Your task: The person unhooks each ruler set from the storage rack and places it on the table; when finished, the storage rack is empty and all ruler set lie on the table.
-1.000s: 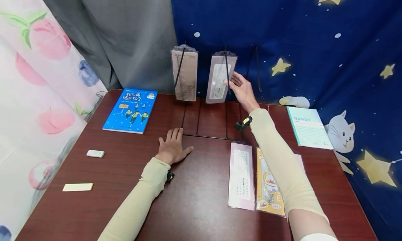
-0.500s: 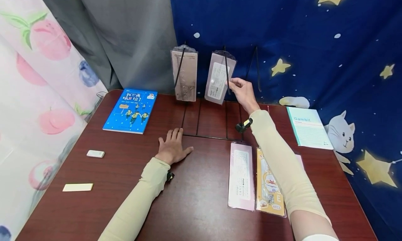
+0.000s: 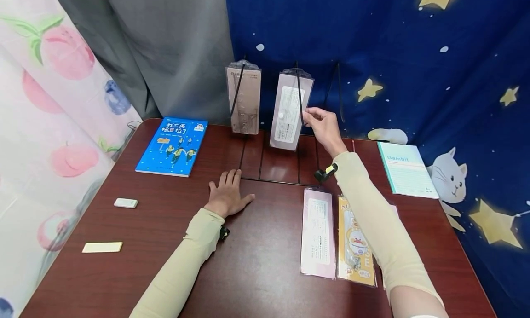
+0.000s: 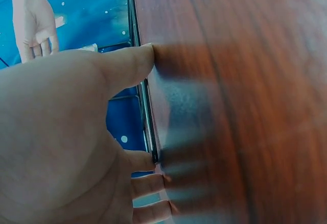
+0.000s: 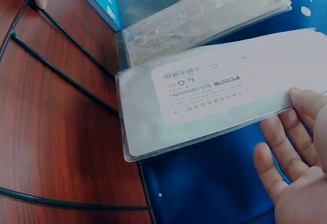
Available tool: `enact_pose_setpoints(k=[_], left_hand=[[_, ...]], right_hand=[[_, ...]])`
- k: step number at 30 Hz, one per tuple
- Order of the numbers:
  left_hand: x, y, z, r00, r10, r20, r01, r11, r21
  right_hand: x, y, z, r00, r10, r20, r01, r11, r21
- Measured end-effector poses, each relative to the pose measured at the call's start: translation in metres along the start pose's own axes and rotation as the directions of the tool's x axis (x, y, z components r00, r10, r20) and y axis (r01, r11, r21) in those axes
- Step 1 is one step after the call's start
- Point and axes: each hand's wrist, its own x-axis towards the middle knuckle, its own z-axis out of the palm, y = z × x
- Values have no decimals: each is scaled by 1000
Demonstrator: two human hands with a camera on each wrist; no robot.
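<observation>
My right hand (image 3: 322, 122) is raised at the back of the table and pinches the right edge of a pale pink packet (image 3: 289, 112) that hangs on the middle hook of a black wire rack (image 3: 269, 179). In the right wrist view the thumb (image 5: 308, 100) lies on the packet (image 5: 214, 91) and the other fingers are spread below it. A brown packet (image 3: 243, 99) hangs on the left hook. My left hand (image 3: 227, 194) lies flat on the wooden table (image 3: 256, 263), with its fingertips at the rack's base wire.
A pink packet (image 3: 318, 233) and a yellow duck packet (image 3: 355, 244) lie under my right forearm. A blue book (image 3: 173, 145) lies at the back left and a teal notebook (image 3: 406, 168) at the right. A white eraser (image 3: 125, 202) and a yellow strip (image 3: 102, 247) lie near the left edge.
The pale pink packet has come lower on the hook and now hangs nearer the table. My right hand has closed on its edge and dropped slightly. The left hand has not moved.
</observation>
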Motion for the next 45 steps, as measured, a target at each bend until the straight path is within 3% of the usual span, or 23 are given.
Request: enact_pose_setpoints(k=[9, 22, 29, 38, 45], left_hand=[[-4, 3, -3, 1000, -2, -10, 2, 1000, 11], [5, -3, 6, 1000, 6, -10, -5, 1000, 18], [2, 1, 1, 1000, -4, 15, 4, 1000, 12], [-3, 3, -2, 1000, 3, -2, -3, 1000, 11], [4, -1, 4, 1000, 2, 10, -2, 1000, 10]], right_hand=[[-16, -4, -8, 999, -17, 38, 19, 999, -31], [-32, -6, -11, 999, -21, 49, 24, 998, -56], [-43, -7, -14, 998, -18, 58, 23, 995, -92], [-58, -9, -19, 996, -1, 85, 10, 995, -101], [-68, -10, -23, 996, 1, 90, 10, 992, -127]])
